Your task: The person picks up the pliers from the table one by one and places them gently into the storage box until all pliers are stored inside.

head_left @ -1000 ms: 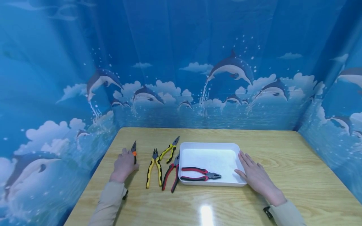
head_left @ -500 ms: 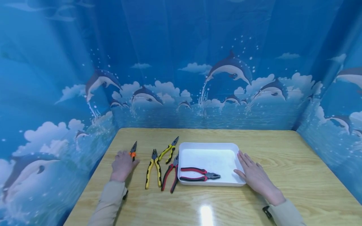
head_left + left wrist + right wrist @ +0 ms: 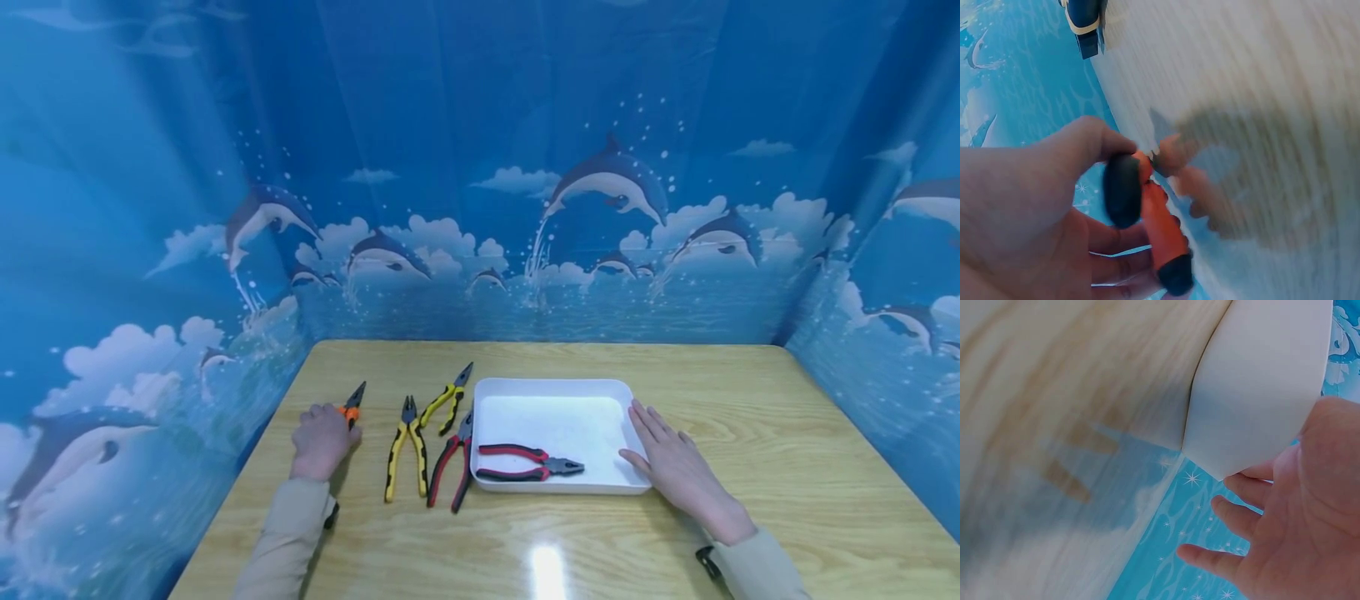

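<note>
Orange handles mark the pliers (image 3: 351, 413) at the far left of the worktop (image 3: 750, 433), and the left hand (image 3: 318, 437) is clamped on them, thumb and fingers around the grips, the dark pointed nose aimed away from the person and slightly to the right. From the left wrist, the thumb lies over one black-ended handle while the other slants down in front of the fingers. The two hands are well apart: the right hand (image 3: 678, 471) lies at the right side of a white tray (image 3: 555, 412), its fingers straight against that edge and its thumb reaching over the rim. Inside the tray, near its front wall, red-and-black pliers (image 3: 555, 467) lie with handles to the left and nose to the right. Just beside the tray's left wall, a second red-and-black pair (image 3: 467, 462) lies with handles spread toward the person; whether its nose touches the tray I cannot tell. Between that pair and the left hand are larger yellow-and-black pliers (image 3: 408, 422), handles parted, and behind them a smaller yellow pair (image 3: 455, 391) tilted to the right. Beige sleeves (image 3: 288, 529) cover both forearms, and blue dolphin-print sheeting (image 3: 480, 125) stands around the worktop
</note>
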`<state>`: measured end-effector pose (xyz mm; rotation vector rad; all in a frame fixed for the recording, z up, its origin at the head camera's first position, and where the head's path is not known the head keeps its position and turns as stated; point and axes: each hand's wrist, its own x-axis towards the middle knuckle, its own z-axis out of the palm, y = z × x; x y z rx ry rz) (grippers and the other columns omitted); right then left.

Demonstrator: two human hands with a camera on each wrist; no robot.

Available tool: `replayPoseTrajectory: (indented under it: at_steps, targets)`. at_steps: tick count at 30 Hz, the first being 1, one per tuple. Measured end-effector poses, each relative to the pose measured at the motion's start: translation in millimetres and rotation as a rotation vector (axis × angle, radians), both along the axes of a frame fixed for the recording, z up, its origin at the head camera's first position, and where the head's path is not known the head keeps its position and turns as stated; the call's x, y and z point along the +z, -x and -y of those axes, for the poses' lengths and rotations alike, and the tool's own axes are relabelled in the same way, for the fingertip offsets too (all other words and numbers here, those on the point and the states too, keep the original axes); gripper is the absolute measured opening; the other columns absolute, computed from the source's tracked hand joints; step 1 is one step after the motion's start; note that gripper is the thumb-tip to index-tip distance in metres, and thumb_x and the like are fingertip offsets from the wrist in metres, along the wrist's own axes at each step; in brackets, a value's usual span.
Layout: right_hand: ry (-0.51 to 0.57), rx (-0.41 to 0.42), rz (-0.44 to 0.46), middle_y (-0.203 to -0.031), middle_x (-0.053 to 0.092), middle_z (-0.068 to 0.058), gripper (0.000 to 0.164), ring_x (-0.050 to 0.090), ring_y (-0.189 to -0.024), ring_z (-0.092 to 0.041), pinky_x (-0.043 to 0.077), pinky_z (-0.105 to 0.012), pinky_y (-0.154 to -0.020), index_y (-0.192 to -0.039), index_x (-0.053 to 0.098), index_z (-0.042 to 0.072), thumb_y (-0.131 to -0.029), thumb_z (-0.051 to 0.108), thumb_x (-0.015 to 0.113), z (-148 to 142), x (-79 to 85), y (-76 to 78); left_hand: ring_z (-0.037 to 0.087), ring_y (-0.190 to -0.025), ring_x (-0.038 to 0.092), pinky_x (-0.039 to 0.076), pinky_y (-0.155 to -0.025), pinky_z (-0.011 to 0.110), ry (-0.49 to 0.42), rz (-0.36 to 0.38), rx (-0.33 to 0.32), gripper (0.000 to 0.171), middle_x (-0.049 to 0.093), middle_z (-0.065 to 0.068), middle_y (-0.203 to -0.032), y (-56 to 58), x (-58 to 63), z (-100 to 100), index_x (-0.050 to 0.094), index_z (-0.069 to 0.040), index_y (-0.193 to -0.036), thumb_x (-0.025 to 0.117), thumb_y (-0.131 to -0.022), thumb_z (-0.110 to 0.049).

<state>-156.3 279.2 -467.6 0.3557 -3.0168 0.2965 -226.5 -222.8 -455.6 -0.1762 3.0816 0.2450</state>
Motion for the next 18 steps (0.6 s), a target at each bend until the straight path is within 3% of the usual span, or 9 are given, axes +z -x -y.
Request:
replayPoseTrajectory:
  at_steps: [4,8,12,18]
  targets:
    - [-0.004,0.002,-0.005,-0.161,0.029,-0.024,0.071,0.029,-0.146,-0.047,0.031,-0.073,-0.106,-0.153,0.034,-0.006,-0.103,0.037,0.058,-0.1,0.6,0.1,0.043,-0.081,0.054,0.052,-0.065,0.054,0.028,-0.042,-0.008,0.060,0.047,0.029,-0.081,-1.8,2.5,-0.6,0.048,0.017,-0.085,0.059,-0.102,-0.039]
    - [-0.005,0.004,-0.003,-0.161,0.029,-0.024,0.071,0.029,-0.146,-0.047,0.032,-0.073,-0.106,-0.153,0.033,-0.006,-0.103,0.037,0.058,-0.4,0.9,0.2,0.041,-0.076,0.053,0.050,-0.059,0.049,0.065,-0.155,-0.021,0.061,0.047,0.029,-0.077,-2.7,4.2,-1.4,0.046,0.014,-0.077,0.060,-0.101,-0.040]
    - [-0.004,0.002,0.006,-0.161,0.028,-0.024,0.071,0.028,-0.146,-0.047,0.031,-0.073,-0.106,-0.153,0.033,-0.006,-0.103,0.037,0.058,-0.5,1.1,0.1,0.039,-0.074,0.051,0.046,-0.058,0.047,0.040,-0.258,-0.029,0.057,0.048,0.028,-0.079,-3.5,8.6,-4.6,0.047,0.013,-0.082,0.064,-0.099,-0.039]
    - [-0.005,0.006,0.008,-0.161,0.028,-0.024,0.071,0.028,-0.146,-0.047,0.031,-0.073,-0.106,-0.153,0.033,-0.006,-0.102,0.037,0.059,-0.7,1.4,0.7,0.037,-0.075,0.051,0.046,-0.058,0.046,0.103,-0.321,-0.070,0.060,0.052,0.027,-0.084,-7.6,19.1,-14.8,0.049,0.011,-0.087,0.064,-0.098,-0.046]
